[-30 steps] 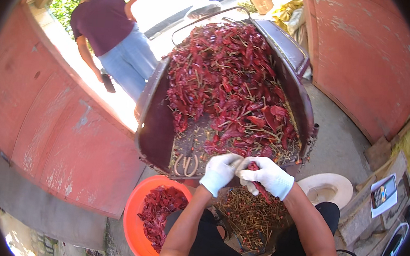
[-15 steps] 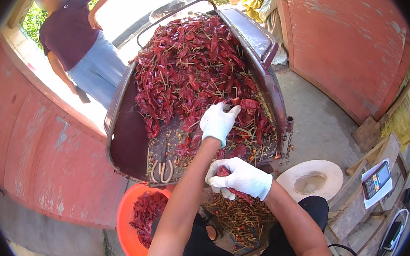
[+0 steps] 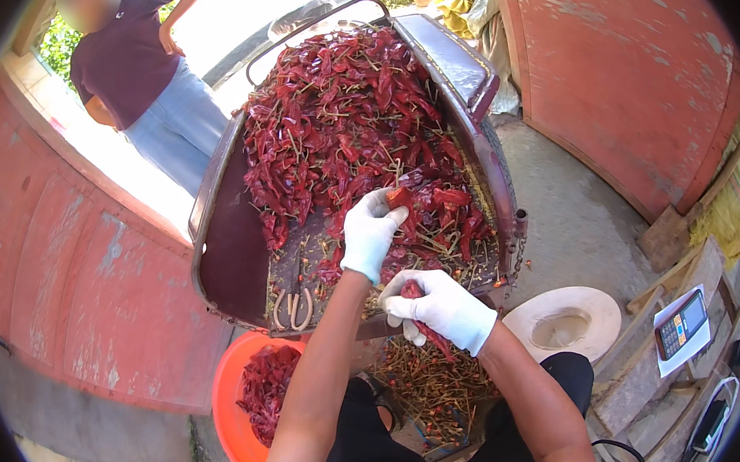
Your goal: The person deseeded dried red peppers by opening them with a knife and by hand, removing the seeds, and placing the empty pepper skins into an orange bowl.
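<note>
Pinching a glossy dried red chili pepper [image 3: 398, 197] in the left white-gloved grip [image 3: 370, 231], over the near slope of a dried red pepper heap [image 3: 344, 123]. Clasping wrinkled red pepper [image 3: 440, 340] in the right white-gloved grip [image 3: 447, 308], by the front edge of a dark maroon metal cart [image 3: 231, 258]. Hemmed left and right by raised cart walls [image 3: 487, 153]. Bordered below by a round orange plastic tub [image 3: 228, 395] at left, a brown stem pile [image 3: 427, 386] at centre, a cream wide-brimmed hat [image 3: 525, 324] at right. Open past the right wall across grey concrete floor [image 3: 575, 205] to a red-painted panel [image 3: 619, 94].
</note>
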`<state>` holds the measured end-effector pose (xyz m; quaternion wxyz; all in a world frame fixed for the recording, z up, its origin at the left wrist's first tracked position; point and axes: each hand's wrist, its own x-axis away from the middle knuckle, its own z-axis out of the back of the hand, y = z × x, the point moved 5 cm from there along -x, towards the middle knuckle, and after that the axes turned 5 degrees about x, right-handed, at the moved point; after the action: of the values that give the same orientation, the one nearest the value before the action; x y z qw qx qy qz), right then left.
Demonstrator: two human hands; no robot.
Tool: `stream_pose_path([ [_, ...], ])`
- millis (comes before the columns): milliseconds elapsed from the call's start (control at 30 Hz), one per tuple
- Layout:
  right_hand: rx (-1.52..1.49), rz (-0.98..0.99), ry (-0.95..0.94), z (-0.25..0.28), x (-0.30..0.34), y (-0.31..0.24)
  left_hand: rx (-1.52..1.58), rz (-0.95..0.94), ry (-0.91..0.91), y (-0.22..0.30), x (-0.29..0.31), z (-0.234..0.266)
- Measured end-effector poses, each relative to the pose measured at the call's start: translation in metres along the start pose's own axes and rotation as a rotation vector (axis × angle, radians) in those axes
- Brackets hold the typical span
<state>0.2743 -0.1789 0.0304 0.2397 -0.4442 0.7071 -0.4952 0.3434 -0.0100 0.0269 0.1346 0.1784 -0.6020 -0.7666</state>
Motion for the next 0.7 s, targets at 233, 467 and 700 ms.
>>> stream_pose_path([
  [233, -0.070, 0.038, 0.268, 0.006, -0.007, 0.004, -0.004, -0.054, 0.091, -0.025, 0.040, 0.053],
  [467, 0.057, 0.152, 0.502, 0.013, -0.009, 0.011, 0.065, -0.054, 0.162, 0.006, 0.094, 0.045],
  [700, 0.191, 0.204, 0.506, -0.005, -0.009, 0.016, -0.091, -0.113, 0.111, 0.038, 0.139, 0.019],
])
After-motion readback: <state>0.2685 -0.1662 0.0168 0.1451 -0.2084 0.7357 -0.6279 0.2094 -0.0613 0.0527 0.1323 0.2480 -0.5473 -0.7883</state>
